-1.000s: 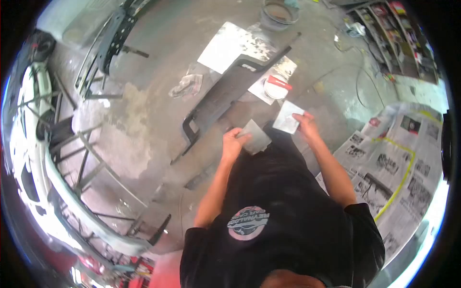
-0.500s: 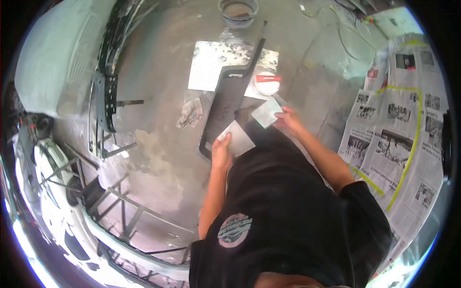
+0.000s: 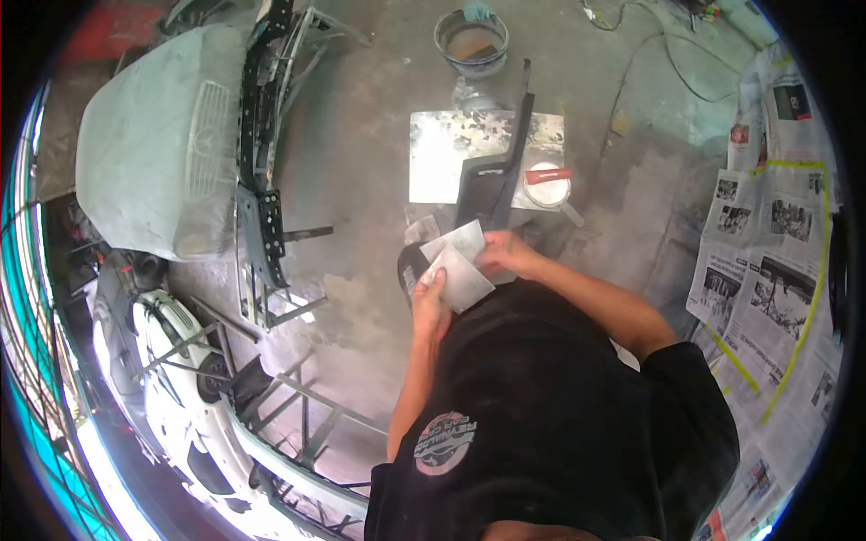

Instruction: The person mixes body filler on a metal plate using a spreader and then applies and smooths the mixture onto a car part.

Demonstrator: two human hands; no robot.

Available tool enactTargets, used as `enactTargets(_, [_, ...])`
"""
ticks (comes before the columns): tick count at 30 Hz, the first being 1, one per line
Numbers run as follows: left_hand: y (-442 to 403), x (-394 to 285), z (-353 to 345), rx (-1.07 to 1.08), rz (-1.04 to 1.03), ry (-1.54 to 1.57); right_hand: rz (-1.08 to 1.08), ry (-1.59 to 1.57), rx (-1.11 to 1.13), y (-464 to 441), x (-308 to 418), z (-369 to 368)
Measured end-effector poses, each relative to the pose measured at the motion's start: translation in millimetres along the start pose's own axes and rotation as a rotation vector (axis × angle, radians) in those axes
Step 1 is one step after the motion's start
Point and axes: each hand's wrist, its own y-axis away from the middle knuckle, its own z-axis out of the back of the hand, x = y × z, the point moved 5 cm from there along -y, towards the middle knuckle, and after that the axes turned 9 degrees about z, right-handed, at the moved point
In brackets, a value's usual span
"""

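Observation:
My left hand [image 3: 431,305] grips a flat, pale square plate [image 3: 463,282], with the thumb on top. Fingers of my right hand [image 3: 508,252] are closed on a second pale square plate [image 3: 462,239], which lies partly behind the first one, their edges overlapping. Whether the two plates touch, I cannot tell. Beyond them a long black plastic part [image 3: 487,191] lies on the floor, its near portion covered by the plates and my hands. A round white tub [image 3: 548,191] with a red scraper [image 3: 548,177] across its top stands to the right of that part.
A pale stained board [image 3: 437,167] lies under the black part. Farther off stands a bucket [image 3: 472,61]. Metal racks [image 3: 260,225] and a grey car hood [image 3: 144,153] are on the left. Newspaper [image 3: 753,270] held with yellow tape hangs at the right.
My right hand has moved left and closer to my left hand, so the two plates now overlap. The camera view has shifted, with the floor objects appearing farther right and lower.

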Motion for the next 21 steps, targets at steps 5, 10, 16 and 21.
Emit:
enactTargets(5, [-37,-62,11,0.084,0.035,-0.229,-0.003,-0.053,-0.101,-52,-11,-15])
enactTargets(10, [-108,-136,40,0.225,0.090,-0.437,0.095,-0.153,-0.338,-144,-20,-43])
enactTargets(16, [-190,-257,148,0.308,0.183,-0.642,0.067,-0.010,-0.603,-251,-18,-145])
enactTargets(21, [-200,-304,196,0.372,0.328,-0.407,0.043,0.033,-0.725,-295,-17,-220])
